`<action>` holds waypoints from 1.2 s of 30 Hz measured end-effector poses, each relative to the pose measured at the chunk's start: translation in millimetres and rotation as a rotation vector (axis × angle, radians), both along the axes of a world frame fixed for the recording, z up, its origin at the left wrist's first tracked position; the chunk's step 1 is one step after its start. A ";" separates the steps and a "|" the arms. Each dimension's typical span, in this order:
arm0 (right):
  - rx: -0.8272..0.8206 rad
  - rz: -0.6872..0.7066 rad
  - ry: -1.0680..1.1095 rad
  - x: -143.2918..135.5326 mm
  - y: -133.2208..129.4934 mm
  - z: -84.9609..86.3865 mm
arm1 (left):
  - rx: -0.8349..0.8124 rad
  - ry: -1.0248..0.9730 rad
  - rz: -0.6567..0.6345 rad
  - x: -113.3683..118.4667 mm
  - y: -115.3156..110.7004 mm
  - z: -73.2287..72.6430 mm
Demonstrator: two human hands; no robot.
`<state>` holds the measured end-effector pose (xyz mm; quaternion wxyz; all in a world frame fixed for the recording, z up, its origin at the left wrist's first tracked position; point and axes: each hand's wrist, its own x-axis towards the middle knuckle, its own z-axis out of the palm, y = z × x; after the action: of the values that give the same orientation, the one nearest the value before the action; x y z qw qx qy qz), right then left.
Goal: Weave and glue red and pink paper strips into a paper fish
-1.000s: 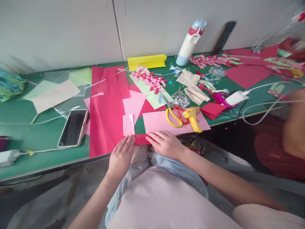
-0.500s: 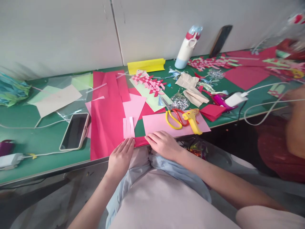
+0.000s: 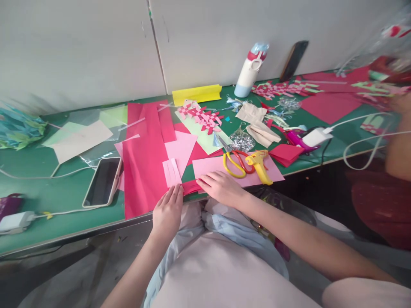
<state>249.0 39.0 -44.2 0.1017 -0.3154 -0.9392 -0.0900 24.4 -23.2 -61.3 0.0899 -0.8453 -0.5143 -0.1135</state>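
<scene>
A small folded red paper piece [image 3: 190, 187] lies at the near edge of the green table [image 3: 58, 192]. My left hand [image 3: 167, 212] presses its left end with flat fingers. On its right end rest the fingers of my right hand [image 3: 221, 188]. Just behind it lie a pink sheet [image 3: 212, 167], a small pink slit strip piece [image 3: 172, 172] and a large red sheet [image 3: 144, 162]. Yellow-handled scissors [image 3: 236, 161] and a yellow glue gun [image 3: 259, 162] sit on the pink sheet, right of my right hand.
A phone [image 3: 103, 182] lies left of the red sheet, with a white charger [image 3: 14, 221] and cable at far left. Woven pink paper pieces [image 3: 201, 115], a yellow folded sheet [image 3: 196, 94], a bottle [image 3: 248, 70] and a bag of sequins [image 3: 242, 141] stand behind. Another person's arm [image 3: 398, 145] is at right.
Both hands stay on the folded red piece. My left hand has slid slightly nearer the table edge. The view has shifted a little.
</scene>
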 end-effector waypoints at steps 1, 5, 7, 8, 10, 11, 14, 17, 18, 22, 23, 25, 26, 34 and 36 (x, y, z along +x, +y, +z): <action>0.006 0.008 -0.006 0.5 2.8 -0.4 | 0.001 0.003 0.009 1.6 1.7 0.2; 0.037 0.034 -0.006 1.2 16.4 -2.3 | 0.011 -0.003 0.055 7.1 9.1 -0.4; 0.042 0.045 -0.005 1.1 23.3 -2.0 | 0.003 -0.018 0.071 8.8 11.8 -1.4; 0.043 0.053 -0.007 1.3 26.3 -1.4 | 0.000 -0.020 0.076 9.5 12.6 -1.8; 0.033 0.077 -0.007 3.1 30.5 0.5 | 0.012 -0.010 0.084 11.1 12.9 -2.5; 0.023 0.093 -0.002 4.8 31.3 1.5 | 0.027 -0.005 0.087 12.1 12.4 -2.8; -0.024 0.112 0.029 12.4 28.4 3.3 | 0.079 -0.012 0.094 15.8 9.5 -3.8; -0.062 0.054 0.045 18.0 17.0 2.7 | 0.086 -0.028 0.103 19.8 5.6 -5.9; -0.074 0.020 0.049 17.7 11.7 2.2 | 0.080 -0.033 0.109 21.0 4.4 -6.9; -0.137 -0.112 0.110 1.1 -10.5 -0.1 | 0.064 -0.041 0.121 23.5 0.8 -11.4; -0.160 -0.121 0.120 -5.8 -14.9 -1.0 | 0.062 -0.035 0.119 23.6 0.1 -12.4; -0.197 -0.123 0.130 -19.4 -21.4 -3.9 | 0.050 -0.012 0.113 23.1 -1.1 -13.7; -0.217 -0.126 0.129 -25.1 -23.3 -5.9 | 0.041 0.003 0.111 22.7 -1.6 -13.9; -0.259 -0.234 0.085 -22.0 -25.9 -19.3 | 0.017 0.018 0.121 22.8 -2.2 -13.2; -0.259 -0.255 0.072 -14.9 -26.1 -20.3 | 0.013 0.030 0.132 23.9 -2.1 -13.1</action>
<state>234.0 13.0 -64.6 0.0817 -0.4455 -0.8910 0.0308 48.2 -25.3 -74.4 0.1104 -0.8106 -0.5667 -0.0980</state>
